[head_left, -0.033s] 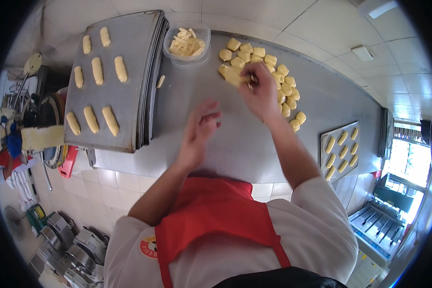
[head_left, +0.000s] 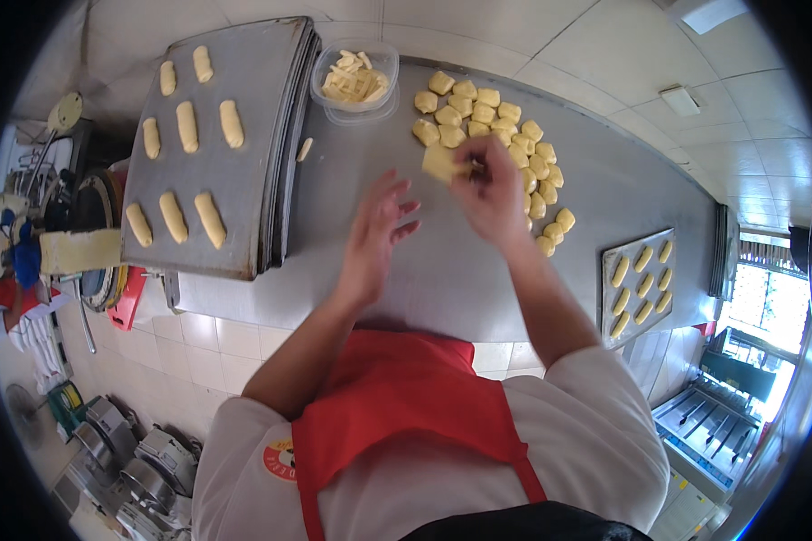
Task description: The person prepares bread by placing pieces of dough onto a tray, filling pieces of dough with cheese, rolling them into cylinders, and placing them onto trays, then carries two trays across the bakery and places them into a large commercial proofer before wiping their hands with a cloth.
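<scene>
My right hand (head_left: 490,194) pinches a flattened piece of dough (head_left: 440,164) by its right edge, just in front of a cluster of dough balls (head_left: 483,114). The piece looks thin and pale yellow; whether it touches the table is unclear. My left hand (head_left: 377,234) is empty, with its fingers apart, over the bare metal to the left of the dough piece. Some balls behind my right hand are hidden. A clear plastic tub (head_left: 395,68) of pale sticks (head_left: 355,79) stands at the far side, and one loose stick (head_left: 306,149) lies nearer.
At the left, a stack of metal trays (head_left: 216,167) carries several dough rolls (head_left: 187,126). Another tray (head_left: 610,257) of rolls lies at the right end of the metal table (head_left: 424,279). Mixers (head_left: 158,478) stand on the floor behind at left. Another person (head_left: 27,302) is at the far left.
My right hand has drawn the flattened dough toward me, away from the balls. My left hand has shifted slightly, and its fingers now look more spread.
</scene>
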{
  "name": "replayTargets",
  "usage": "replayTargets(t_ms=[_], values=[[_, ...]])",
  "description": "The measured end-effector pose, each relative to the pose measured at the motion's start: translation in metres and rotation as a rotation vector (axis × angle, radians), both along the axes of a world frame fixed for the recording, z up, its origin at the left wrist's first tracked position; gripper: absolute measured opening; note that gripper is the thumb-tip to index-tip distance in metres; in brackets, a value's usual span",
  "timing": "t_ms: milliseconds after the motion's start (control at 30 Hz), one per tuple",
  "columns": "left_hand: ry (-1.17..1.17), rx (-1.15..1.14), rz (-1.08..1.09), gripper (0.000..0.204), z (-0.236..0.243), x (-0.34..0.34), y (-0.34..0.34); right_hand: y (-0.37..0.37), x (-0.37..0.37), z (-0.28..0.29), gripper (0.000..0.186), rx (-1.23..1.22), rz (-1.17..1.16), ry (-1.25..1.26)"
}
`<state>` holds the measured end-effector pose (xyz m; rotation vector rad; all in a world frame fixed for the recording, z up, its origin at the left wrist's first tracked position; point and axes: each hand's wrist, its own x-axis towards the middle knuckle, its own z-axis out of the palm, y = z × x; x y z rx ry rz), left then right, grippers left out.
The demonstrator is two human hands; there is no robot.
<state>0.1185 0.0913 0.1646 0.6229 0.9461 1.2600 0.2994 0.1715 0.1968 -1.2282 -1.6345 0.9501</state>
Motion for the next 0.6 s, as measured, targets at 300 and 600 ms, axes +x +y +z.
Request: replayTargets(t_ms=[300, 600], values=[[0.745, 0.255, 0.043, 0.061, -0.025, -0.005, -0.053, -0.155, -0.085, -0.075, 0.038, -0.249, -0.357, 0.36], [0.053, -0.003, 0.044, 0.037, -0.115, -0.104, -0.1, -0.176, -0.061, 0.085, 0.025, 0.31, -0.345, 0.119]])
